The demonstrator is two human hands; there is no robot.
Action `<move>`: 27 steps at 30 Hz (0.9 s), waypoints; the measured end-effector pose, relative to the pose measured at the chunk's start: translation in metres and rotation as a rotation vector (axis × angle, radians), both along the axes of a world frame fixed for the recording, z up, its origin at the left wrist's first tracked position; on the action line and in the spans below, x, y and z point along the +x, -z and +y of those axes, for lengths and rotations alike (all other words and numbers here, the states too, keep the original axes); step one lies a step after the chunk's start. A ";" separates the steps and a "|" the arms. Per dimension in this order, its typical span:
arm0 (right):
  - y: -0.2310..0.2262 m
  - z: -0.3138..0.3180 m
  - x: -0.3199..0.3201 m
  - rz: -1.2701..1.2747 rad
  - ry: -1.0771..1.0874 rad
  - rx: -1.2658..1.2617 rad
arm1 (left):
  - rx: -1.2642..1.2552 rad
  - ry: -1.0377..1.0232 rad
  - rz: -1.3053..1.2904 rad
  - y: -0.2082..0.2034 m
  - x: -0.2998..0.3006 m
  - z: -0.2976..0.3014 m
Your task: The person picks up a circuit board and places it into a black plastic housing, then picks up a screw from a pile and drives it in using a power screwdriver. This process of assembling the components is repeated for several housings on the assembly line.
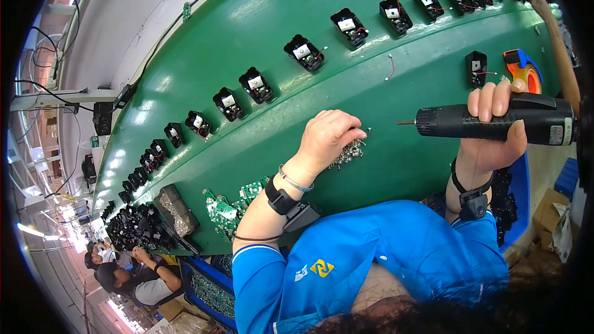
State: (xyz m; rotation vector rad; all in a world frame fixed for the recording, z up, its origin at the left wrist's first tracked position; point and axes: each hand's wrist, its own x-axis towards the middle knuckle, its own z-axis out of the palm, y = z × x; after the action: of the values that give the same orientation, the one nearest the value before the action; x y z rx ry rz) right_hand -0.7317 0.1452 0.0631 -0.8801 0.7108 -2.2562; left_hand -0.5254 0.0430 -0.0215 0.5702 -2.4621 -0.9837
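My right hand (495,125) grips a black electric screwdriver (445,122), held level above the table with its bit (405,122) pointing left. My left hand (328,139) is closed in a pinch over a small pile of silvery screws (349,153). A tiny metal piece shows just beyond its fingertips; whether they hold it is unclear. Beyond the screwdriver lies an open black plastic housing (476,68) with a thin red wire. A loose red-wired connector (390,68) rests on the green table (272,154) ahead of my hands.
Black housings (303,53) form a long row along the far side. A tape dispenser (525,71) stands at the right, near another person's arm (560,55). Green circuit boards (232,207), a dark tray of small parts (176,210) and heaped black parts (133,227) lie left.
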 end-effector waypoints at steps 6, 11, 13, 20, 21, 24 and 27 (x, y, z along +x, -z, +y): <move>-0.003 -0.003 0.006 -0.077 -0.039 0.005 | -0.038 -0.067 0.006 -0.004 -0.002 0.004; -0.008 -0.007 0.004 -0.088 -0.059 -0.107 | 0.919 -0.177 0.233 -0.012 -0.001 0.013; -0.015 -0.009 0.005 -0.091 -0.073 -0.152 | 1.501 -0.178 0.548 -0.012 -0.005 0.018; -0.022 -0.012 0.010 -0.049 -0.149 -0.265 | 1.743 -0.050 0.686 -0.016 -0.021 0.028; -0.022 -0.013 0.010 -0.044 -0.155 -0.254 | 1.741 -0.048 0.686 -0.016 -0.021 0.028; -0.020 -0.013 0.009 -0.024 -0.163 -0.237 | 1.680 -0.041 0.649 -0.017 -0.023 0.028; -0.022 -0.010 0.008 -0.001 -0.153 -0.217 | 1.590 -0.047 0.584 -0.019 -0.024 0.027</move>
State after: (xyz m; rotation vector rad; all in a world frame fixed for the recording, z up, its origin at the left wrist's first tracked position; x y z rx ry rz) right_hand -0.7241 0.1349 0.0849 -0.9995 0.3883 -2.2233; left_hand -0.5499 0.0698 -0.0024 0.5842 -0.7653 -2.4910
